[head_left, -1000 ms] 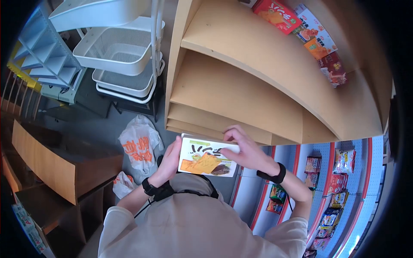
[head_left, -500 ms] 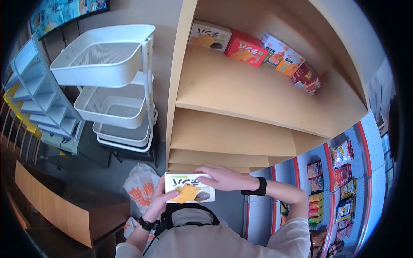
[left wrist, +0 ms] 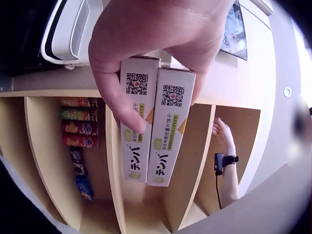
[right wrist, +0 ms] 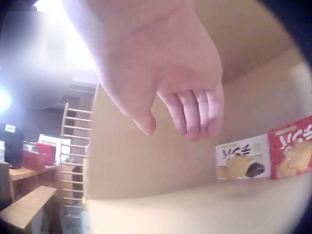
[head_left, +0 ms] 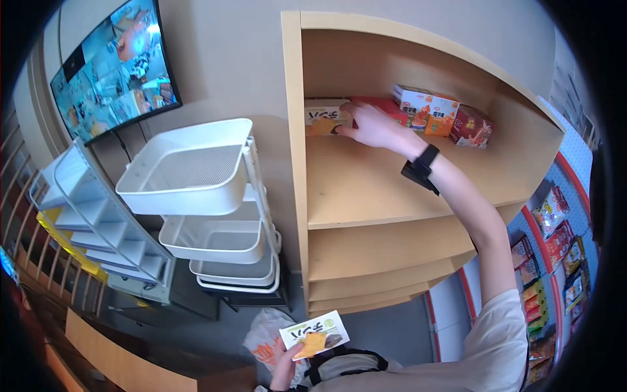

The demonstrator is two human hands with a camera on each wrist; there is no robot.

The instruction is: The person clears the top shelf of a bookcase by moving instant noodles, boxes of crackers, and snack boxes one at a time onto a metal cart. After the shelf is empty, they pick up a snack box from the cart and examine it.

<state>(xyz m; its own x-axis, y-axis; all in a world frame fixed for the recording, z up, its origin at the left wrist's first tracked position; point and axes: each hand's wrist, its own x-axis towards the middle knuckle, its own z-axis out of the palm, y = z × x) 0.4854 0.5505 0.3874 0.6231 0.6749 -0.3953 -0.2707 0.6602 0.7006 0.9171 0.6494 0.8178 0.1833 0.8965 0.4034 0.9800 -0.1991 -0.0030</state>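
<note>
My left hand grips two white cracker boxes side by side, thumb on one face, low in front of the shelf unit. In the head view only the front of one white box shows, with yellow crackers printed on it. My right hand reaches into the top compartment and holds nothing. Its fingers hang loosely bent in the right wrist view, apart from the white box standing at the back. Beside that box stands a red cracker box, partly covered by my hand in the head view.
White and orange boxes and a dark red box stand farther right on the top shelf. A white tiered basket cart stands left of the unit. Below lies a plastic bag; snack racks rise at right.
My right hand has left the box and moved up into the top compartment. The left hand keeps its grip, lower in view. The head view has tilted up, showing more shelf and wall screen.
</note>
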